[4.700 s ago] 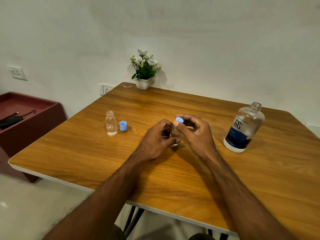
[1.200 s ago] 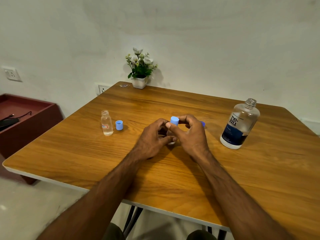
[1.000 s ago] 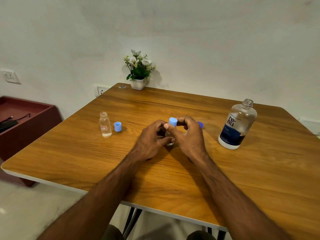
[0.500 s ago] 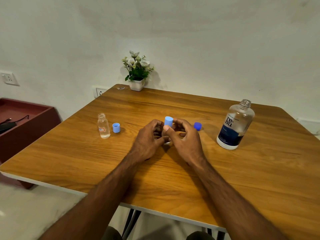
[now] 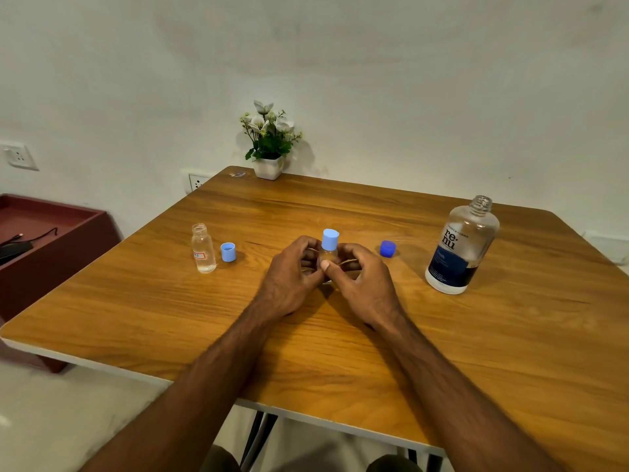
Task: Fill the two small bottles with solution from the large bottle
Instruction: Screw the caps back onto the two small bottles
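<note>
Seen from the head camera: a wooden table with a pale edge (image 5: 340, 335), both bare forearms reaching in from below. At the middle of the tabletop, a small clear glass bottle topped with a light-blue cap (image 5: 329, 248), standing upright, most of its body hidden by fingers. Left hand (image 5: 289, 277) curled round the bottle's left side, thumb crossing in front; right hand (image 5: 366, 284) curled round the right side, thumb tip (image 5: 325, 265) pressed against the front of the glass just below the cap. Both hands closed on the bottle and touching each other at the thumbs. Liquid level inside that bottle not readable. To the left, well apart from the hands, a second small clear glass bottle with a red-bordered label (image 5: 203, 248), upright and uncapped, some clear liquid at its bottom. Just beside it on the right, a loose light-blue screw cap (image 5: 228, 252), lying open side up. To the right of the hands, a darker blue cap (image 5: 387, 248) resting alone on the wood. Farther right, a large clear plastic bottle with a dark blue label (image 5: 461, 247), upright, neck uncapped. At the far edge, against the white wall, a small white pot of white flowers and green leaves (image 5: 269, 144). Off the table on the left, a dark red cabinet (image 5: 51, 233).
</note>
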